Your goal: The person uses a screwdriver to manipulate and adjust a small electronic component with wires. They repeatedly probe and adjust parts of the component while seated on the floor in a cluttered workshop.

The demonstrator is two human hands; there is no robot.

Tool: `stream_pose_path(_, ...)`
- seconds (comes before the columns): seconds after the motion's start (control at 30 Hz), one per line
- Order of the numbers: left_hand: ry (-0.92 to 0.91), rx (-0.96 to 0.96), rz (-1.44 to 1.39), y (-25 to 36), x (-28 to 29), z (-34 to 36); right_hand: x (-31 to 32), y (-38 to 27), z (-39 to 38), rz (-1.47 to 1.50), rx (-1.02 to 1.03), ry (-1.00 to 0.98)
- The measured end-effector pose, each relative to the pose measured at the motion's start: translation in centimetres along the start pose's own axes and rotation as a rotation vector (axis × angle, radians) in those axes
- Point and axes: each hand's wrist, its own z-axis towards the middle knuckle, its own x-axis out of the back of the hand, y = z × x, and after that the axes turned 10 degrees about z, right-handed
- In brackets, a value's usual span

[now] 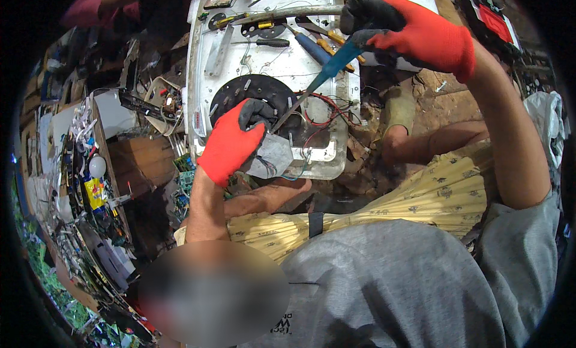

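My left hand [231, 141], in a red and black glove, is closed on a grey metal casing [270, 155] with thin wires at its lower side. My right hand [408, 33], gloved alike, is raised at the upper right. It grips a long screwdriver-like tool with a teal handle [341, 59]. The tool's narrow metal shaft slants down to the casing, its tip by my left fingers; whether it touches or enters the casing is hard to see. Behind the casing is a round black part [258, 96] on a white panel [201, 66].
Beyond lie a blue-handled tool [312, 48], yellow-handled pliers [327, 46], a black-handled screwdriver [273, 42] and a long metal bar [288, 12]. Red wires [327, 105] trail right of the round part. Electronic scrap [90, 168] crowds the left side. A white plastic bag [545, 123] hangs right.
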Motion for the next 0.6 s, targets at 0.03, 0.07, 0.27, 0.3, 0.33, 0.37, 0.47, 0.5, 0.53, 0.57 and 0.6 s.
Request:
stream_pose_path(0.03,-0.040,0.026,-0.036,0.1,0.2,0.0,-0.2,0.3,0.1,-0.008,0.066,0.013)
stream_pose_path(0.07,-0.080,0.052,-0.072,0.3,0.3,0.0,-0.3,0.5,0.2,-0.017,0.133,0.026)
stream_pose_path(0.27,-0.090,0.102,0.006,0.2,0.4,-0.1,-1.0,0.0,0.0,0.025,0.115,0.050)
stream_pose_path(0.3,-0.088,0.105,0.005,0.2,0.4,-0.1,-0.8,0.3,0.1,0.011,0.156,0.015)
stream_pose_path(0.33,-0.086,0.107,0.002,0.2,0.3,0.0,-0.4,0.6,0.4,-0.004,0.197,-0.019)
stream_pose_path(0.37,-0.084,0.108,0.000,0.2,0.3,0.1,-0.1,0.8,0.5,-0.019,0.237,-0.052)
stream_pose_path(0.47,-0.037,0.087,-0.055,-0.3,0.4,-0.3,-0.9,0.2,0.8,-0.085,0.211,0.013)
stream_pose_path(0.5,-0.059,0.103,-0.067,-0.1,0.5,-0.3,-0.6,-0.1,1.0,-0.028,0.164,-0.085)
stream_pose_path(0.53,-0.080,0.119,-0.079,0.3,0.6,-0.3,0.1,-0.8,1.3,0.030,0.115,-0.184)
stream_pose_path(0.57,-0.102,0.135,-0.091,0.5,0.7,-0.3,0.6,-1.5,1.4,0.087,0.066,-0.283)
stream_pose_path(0.6,-0.086,0.110,-0.124,0.2,0.6,-0.5,0.3,-2.5,1.2,0.148,0.083,-0.234)
